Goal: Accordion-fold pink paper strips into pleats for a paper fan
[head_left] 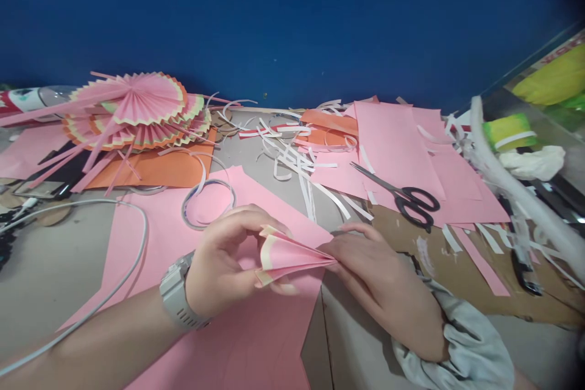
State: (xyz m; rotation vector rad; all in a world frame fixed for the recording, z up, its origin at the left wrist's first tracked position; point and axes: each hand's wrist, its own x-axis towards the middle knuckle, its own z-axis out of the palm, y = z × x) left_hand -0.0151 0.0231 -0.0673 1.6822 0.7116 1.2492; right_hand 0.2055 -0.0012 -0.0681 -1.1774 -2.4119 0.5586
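Observation:
Between my two hands is a small pleated paper fan [290, 258], pink with a pale yellow band along its wide edge. My left hand [233, 256], with a grey watch on the wrist, curls around the wide end, thumb below and fingers above. At the narrow point, the fingers of my right hand [372, 271] pinch the folds together. Large pink paper [219, 341] spreads beneath the hands. Just behind my left hand lies a roll of tape [186, 210] on that paper. Black-handled scissors [406, 198] rest on pink sheets at the right.
Finished pleated rosettes [146, 97] with paper sticks are stacked at the back left, over an orange sheet [150, 164]. White paper strips [297, 161] litter the middle. Pink sheets [397, 140] cover cardboard [393, 237] at right. A white cable [144, 225] crosses my left forearm.

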